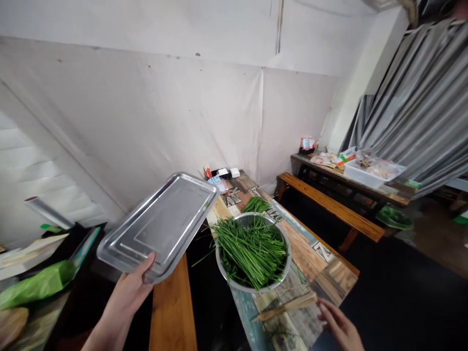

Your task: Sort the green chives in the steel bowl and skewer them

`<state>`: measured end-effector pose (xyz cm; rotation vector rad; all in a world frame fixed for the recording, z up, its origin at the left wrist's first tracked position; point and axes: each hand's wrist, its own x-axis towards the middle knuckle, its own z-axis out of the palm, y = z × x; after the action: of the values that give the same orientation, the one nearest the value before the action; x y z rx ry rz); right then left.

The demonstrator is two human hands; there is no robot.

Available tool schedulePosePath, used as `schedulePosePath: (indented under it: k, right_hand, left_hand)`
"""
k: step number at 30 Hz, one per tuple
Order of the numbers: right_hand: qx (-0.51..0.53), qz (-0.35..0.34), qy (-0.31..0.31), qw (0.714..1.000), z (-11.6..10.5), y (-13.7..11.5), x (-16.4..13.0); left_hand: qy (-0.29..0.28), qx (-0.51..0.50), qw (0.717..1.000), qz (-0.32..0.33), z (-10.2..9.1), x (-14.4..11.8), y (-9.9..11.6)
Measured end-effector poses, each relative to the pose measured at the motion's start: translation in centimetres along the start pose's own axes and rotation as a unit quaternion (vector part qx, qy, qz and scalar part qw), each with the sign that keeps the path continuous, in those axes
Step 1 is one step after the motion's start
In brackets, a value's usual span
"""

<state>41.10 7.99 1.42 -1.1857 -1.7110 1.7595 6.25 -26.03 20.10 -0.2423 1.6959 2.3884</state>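
Note:
My left hand (pixel 137 280) is closed on the near corner of a shallow metal tray (pixel 161 224), thumb on its inner face. The tray is tilted up above a bench and has nothing on it. My right hand (pixel 338 321) is at the table's near end, its fingers closed at one end of a bundle of thin wooden skewers (pixel 287 307). A round metal bowl (pixel 290 263) heaped with long green chives (pixel 256 251) stands beyond the skewers, between my hands. More chives (pixel 256 204) lie behind the bowl.
The patterned wooden table (pixel 336 282) has small boxes (pixel 223 173) at its far end. Wooden benches (pixel 171 312) flank it. Right, another table holds a white plastic tub (pixel 365 175). A green plastic bag (pixel 40 282) lies at left. A sheeted wall (pixel 164 107) stands behind.

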Motion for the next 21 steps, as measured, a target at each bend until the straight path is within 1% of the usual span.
schedulePosePath:
  k: [1,2,3,4,5,6,8,9,10,12,14,15,16,18,21]
  right_hand:
    - [-0.067,-0.07,-0.002,0.995,0.0,-2.2,1.1]
    - [-0.142,-0.143,-0.013,0.979,0.4,-4.8,2.4]
    - [-0.21,-0.212,-0.01,0.954,1.2,-7.6,3.9]
    - [-0.278,-0.269,-0.025,0.922,2.4,-10.5,5.8]
    - [-0.355,-0.313,-0.026,0.881,4.1,-13.2,8.0]
    - [-0.43,-0.341,-0.033,0.836,6.1,-15.7,10.6]
    - [-0.468,-0.344,-0.037,0.814,10.9,-19.4,16.9]
    - [-0.485,-0.337,-0.039,0.806,13.4,-20.5,20.4]
    - [-0.504,-0.325,-0.043,0.799,16.0,-21.1,24.2]
    - [-0.542,-0.29,-0.043,0.787,20.6,-21.0,31.5]
    - [-0.577,-0.248,-0.037,0.777,24.2,-19.8,37.8]
    - [-0.593,-0.225,-0.034,0.773,25.6,-19.0,40.4]
    - [-0.607,-0.201,-0.029,0.769,26.7,-18.1,42.6]
    - [-0.63,-0.148,-0.018,0.762,27.9,-16.4,46.0]
    - [-0.652,-0.067,-0.007,0.755,28.3,-14.3,48.8]
  left_hand:
    - [0.005,0.008,1.0,-0.002,0.1,1.5,-0.2]
    - [0.005,0.018,1.0,-0.004,0.4,3.3,-0.6]
    - [-0.001,0.03,1.0,-0.007,0.7,5.3,-1.1]
    - [-0.012,0.042,0.999,-0.01,1.2,7.5,-1.7]
    - [-0.025,0.054,0.998,-0.015,1.9,9.9,-2.4]
    - [-0.035,0.066,0.997,-0.02,2.6,12.4,-3.2]
    - [-0.049,0.092,0.994,-0.041,4.5,17.3,-5.0]
    - [-0.051,0.103,0.992,-0.055,5.4,19.7,-6.0]
    - [-0.056,0.113,0.989,-0.071,6.4,22.0,-7.0]
    - [-0.066,0.126,0.984,-0.104,8.1,26.1,-9.0]
    - [-0.078,0.132,0.979,-0.138,9.1,29.5,-10.8]
    - [-0.085,0.133,0.975,-0.154,9.4,31.0,-11.5]
    - [-0.094,0.133,0.971,-0.173,9.4,32.4,-12.1]
    - [-0.113,0.139,0.96,-0.214,9.1,34.9,-13.0]
    - [-0.13,0.161,0.944,-0.256,8.4,37.7,-13.4]
